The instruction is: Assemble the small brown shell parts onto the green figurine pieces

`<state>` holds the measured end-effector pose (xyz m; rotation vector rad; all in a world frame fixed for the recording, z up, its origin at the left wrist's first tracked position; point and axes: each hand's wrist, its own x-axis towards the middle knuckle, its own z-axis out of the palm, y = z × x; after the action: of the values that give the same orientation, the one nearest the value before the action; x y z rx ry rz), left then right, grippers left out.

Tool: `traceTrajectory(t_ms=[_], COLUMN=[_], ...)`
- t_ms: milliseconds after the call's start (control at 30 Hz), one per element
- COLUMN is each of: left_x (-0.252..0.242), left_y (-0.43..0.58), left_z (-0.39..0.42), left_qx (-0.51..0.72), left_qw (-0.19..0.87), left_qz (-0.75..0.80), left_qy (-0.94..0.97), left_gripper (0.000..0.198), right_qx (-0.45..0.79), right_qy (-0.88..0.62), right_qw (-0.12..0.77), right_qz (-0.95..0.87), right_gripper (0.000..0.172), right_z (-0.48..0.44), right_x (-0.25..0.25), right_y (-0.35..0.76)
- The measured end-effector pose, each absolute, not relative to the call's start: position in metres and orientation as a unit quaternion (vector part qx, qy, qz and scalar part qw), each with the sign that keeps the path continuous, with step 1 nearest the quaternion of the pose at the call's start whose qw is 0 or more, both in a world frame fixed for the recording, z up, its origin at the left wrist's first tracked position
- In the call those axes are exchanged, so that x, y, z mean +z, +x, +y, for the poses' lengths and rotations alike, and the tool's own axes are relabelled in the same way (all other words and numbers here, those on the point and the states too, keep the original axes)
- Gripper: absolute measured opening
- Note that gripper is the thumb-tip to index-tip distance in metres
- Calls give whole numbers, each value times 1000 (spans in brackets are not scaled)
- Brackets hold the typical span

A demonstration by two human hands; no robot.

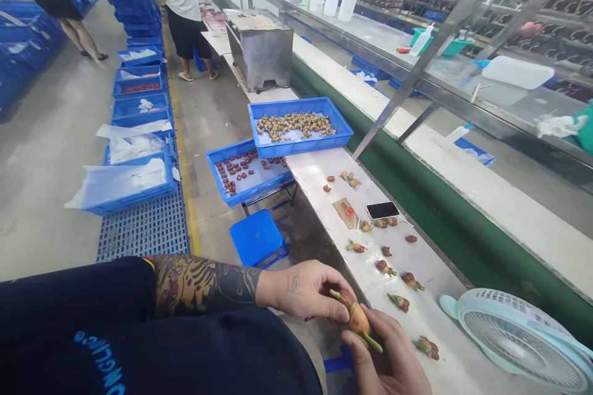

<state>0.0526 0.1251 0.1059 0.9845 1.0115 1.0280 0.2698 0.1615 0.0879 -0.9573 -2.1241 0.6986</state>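
**Figurine held in both hands, many pieces loose in trays**

The left hand (306, 290) grips the brown end of a figurine (356, 316); the right hand (386, 352) pinches its orange end, at the bench's (315, 166) left edge. Several brown-and-orange figurines (411, 281) on the bench look joined already. Much seems left: the far trays (296, 148) hold many separate orange-green pieces (296, 126) and brown pieces (231, 170).
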Motion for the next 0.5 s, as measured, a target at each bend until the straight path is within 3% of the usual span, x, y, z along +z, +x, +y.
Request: traceTrajectory(t_ms=[200,400,500], left_x=[101,100,98], left_y=[87,136,161], left_z=[157,196,215], left_qx=[493,526,553], left_qw=[633,603,571], left_qz=[447,465,492], left_qy=[396,380,356], left_gripper=[58,44,48], right_qx=[125,110,102], right_qy=[-267,-316,-355], right_qw=[377,431,475], right_qz=[-878,-838,-799], right_gripper=[34,31,24], right_z=[208,237,249], right_x=[73,82,91], right_y=[303,326,337])
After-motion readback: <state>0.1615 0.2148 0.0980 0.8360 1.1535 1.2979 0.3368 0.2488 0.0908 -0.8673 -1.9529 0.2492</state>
